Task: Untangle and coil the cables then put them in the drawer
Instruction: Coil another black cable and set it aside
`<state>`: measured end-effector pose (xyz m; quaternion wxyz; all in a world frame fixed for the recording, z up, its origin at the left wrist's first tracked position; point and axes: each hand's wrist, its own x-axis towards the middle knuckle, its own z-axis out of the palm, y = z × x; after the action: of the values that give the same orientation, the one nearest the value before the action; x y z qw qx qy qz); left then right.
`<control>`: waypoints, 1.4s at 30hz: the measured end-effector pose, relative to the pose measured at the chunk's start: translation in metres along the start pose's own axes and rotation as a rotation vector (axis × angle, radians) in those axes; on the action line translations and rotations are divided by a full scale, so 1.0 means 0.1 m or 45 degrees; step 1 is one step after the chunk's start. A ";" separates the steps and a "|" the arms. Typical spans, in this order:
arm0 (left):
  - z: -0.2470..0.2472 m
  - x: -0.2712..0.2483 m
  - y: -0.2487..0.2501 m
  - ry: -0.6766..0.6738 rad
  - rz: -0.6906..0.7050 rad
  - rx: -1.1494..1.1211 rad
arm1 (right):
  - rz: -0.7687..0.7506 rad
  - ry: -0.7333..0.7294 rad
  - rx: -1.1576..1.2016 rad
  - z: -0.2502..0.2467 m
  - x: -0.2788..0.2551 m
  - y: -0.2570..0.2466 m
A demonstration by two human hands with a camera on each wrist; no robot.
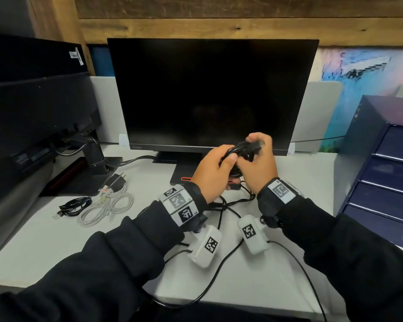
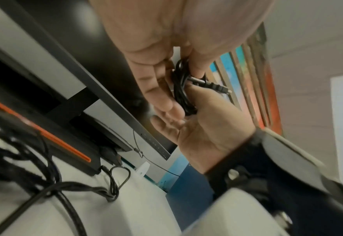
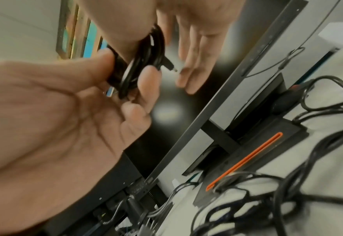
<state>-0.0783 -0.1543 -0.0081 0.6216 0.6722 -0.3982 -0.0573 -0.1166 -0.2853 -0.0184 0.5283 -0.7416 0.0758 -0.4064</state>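
A black cable coil is held up in front of the monitor by both hands. My left hand pinches its left side, thumb on top. My right hand grips the right side, and a USB plug sticks out above it. In the left wrist view the left hand has the coil between thumb and fingers. The right wrist view shows my right hand pinching the coil between thumb and forefinger. A dark blue drawer unit stands at the right, its drawers closed.
Loose tangled black cables lie on the white desk under the hands. At the left lie a coiled black cable, coiled white cables and a black charger. A monitor stands behind, another at left.
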 end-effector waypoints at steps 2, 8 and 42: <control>0.01 0.00 -0.04 -0.008 -0.060 -0.029 | 0.054 -0.099 -0.005 0.00 -0.02 -0.02; -0.20 0.14 -0.12 0.106 -0.176 -0.141 | 0.292 -0.529 0.434 -0.10 0.09 -0.03; -1.57 0.29 -0.45 0.054 -0.375 0.255 | -0.048 -0.789 -0.393 0.77 0.58 -0.05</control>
<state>0.0517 -0.0518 -0.0010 0.5446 0.7828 -0.2860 -0.0936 -0.0272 -0.2591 0.0071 0.4001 -0.9022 -0.0414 -0.1554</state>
